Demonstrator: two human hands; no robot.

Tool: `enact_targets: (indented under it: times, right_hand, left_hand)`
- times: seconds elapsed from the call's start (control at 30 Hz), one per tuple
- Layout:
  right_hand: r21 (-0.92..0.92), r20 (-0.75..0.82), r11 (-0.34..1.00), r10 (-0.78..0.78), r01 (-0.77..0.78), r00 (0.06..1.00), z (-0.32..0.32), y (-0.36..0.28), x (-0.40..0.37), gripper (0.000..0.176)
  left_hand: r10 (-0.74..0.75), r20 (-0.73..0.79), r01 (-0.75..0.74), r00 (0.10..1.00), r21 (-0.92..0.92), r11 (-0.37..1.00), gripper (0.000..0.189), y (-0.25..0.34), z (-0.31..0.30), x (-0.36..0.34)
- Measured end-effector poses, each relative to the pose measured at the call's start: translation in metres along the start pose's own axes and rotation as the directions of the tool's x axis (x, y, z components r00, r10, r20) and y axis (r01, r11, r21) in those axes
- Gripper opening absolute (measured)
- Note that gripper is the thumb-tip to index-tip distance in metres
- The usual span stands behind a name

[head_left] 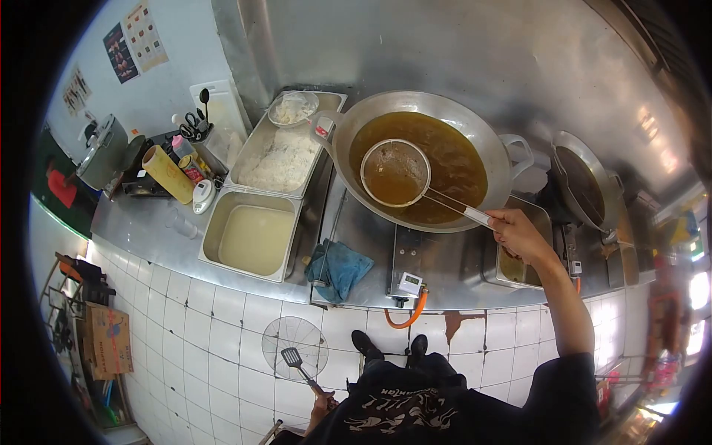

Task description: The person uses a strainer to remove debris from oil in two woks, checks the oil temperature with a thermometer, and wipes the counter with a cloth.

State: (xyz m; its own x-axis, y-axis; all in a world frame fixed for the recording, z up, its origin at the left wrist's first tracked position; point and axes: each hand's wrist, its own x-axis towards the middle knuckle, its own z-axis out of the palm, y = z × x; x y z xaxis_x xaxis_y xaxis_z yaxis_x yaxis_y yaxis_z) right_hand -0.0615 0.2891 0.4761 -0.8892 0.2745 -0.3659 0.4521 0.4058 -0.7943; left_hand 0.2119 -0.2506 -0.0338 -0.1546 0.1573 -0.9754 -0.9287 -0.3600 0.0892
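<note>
My right hand [517,234] is closed around the handle of a round fine-mesh strainer [395,172]. The strainer's bowl is over the brown oil [463,167] in a large metal wok [437,107], with small bits showing in the mesh. Low by my body, my left hand [321,410] grips a slotted spatula [294,359], its dark head pointing up and away from me. Behind the spatula in this view is a round wire mesh disc [315,331].
Left of the wok sit a tray of white flour [274,163] holding a bowl [294,109], and a pan of pale liquid [254,236]. A blue cloth [340,271] lies at the counter edge near a small digital timer [409,282]. A second wok [582,174] stands at right.
</note>
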Motion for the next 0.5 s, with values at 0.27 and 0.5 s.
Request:
enact_targets:
  times: [0.27, 0.5]
  right_hand:
    - [0.065, -0.097, 0.995, -0.072, 0.079, 0.993, -0.009, 0.005, -0.007, 0.032]
    - [0.038, -0.128, 0.996, -0.072, 0.077, 0.989, -0.012, 0.008, -0.007, 0.032]
  left_hand:
    - [0.139, -0.014, -0.128, 0.990, 0.298, 0.946, 0.041, 0.030, 0.061, -0.093]
    - [0.181, -0.027, -0.165, 0.983, 0.303, 0.939, 0.045, 0.029, 0.066, -0.101]
